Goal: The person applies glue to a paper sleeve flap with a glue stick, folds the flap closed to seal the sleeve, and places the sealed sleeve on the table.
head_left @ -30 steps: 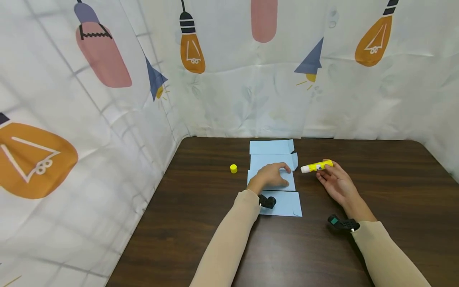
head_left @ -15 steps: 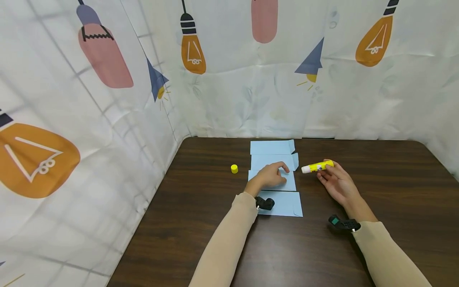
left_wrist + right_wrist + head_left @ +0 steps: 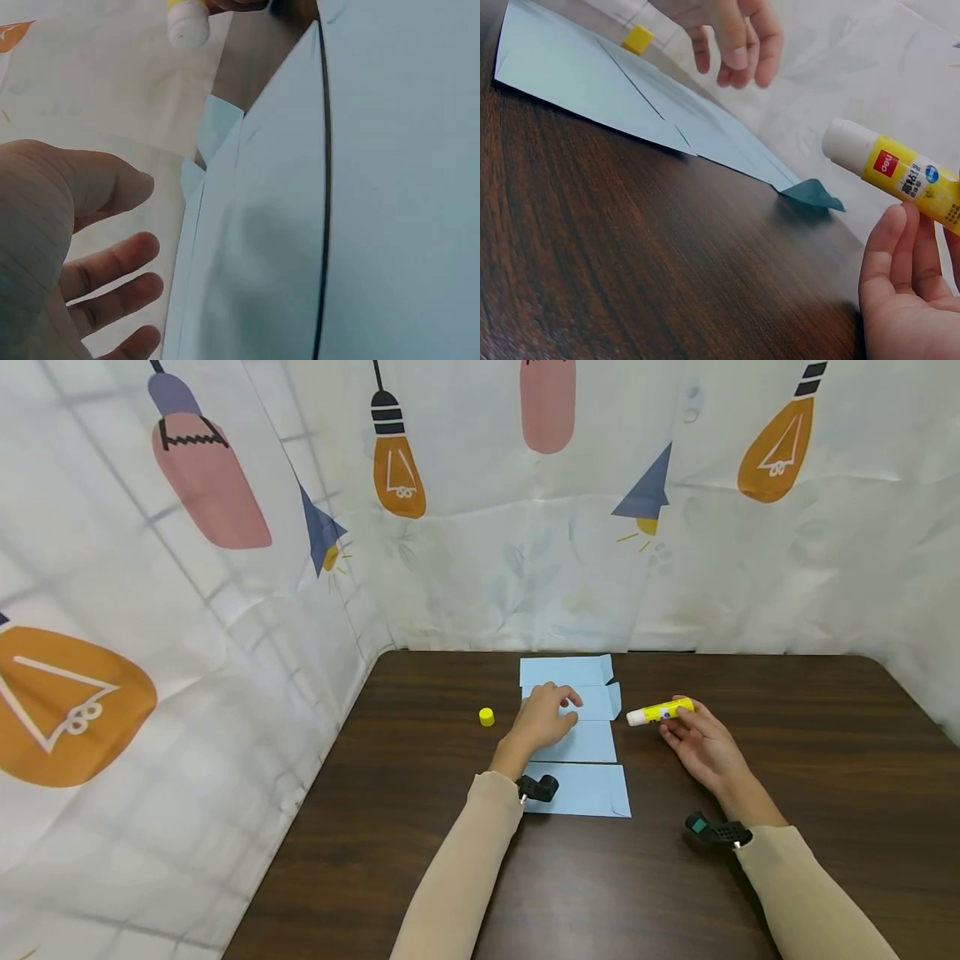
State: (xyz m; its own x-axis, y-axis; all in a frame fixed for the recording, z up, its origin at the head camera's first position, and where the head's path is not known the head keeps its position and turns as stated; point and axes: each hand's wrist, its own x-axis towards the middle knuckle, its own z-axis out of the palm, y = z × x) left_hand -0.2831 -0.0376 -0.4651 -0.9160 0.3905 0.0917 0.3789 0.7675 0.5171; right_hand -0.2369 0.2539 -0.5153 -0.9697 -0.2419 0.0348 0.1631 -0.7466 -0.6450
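My right hand holds a yellow glue stick between thumb and fingers, its white end pointing left. In the right wrist view the glue stick shows a red label patch. My left hand is raised over the column of light blue paper envelopes, fingers loosely bent and apart, holding nothing. In the left wrist view, the left hand has a gap between thumb and fingers. The two farther envelopes have small flaps sticking out at their right ends. My left wrist and hand partly cover the envelopes.
A yellow glue stick cap stands on the dark wooden table, left of the envelopes. A printed white curtain borders the table at the back and left. A black wrist strap is on the right wrist.
My left hand has moved left and slightly up, uncovering more of the third envelope. My right hand and the glue stick have stayed nearly in place.
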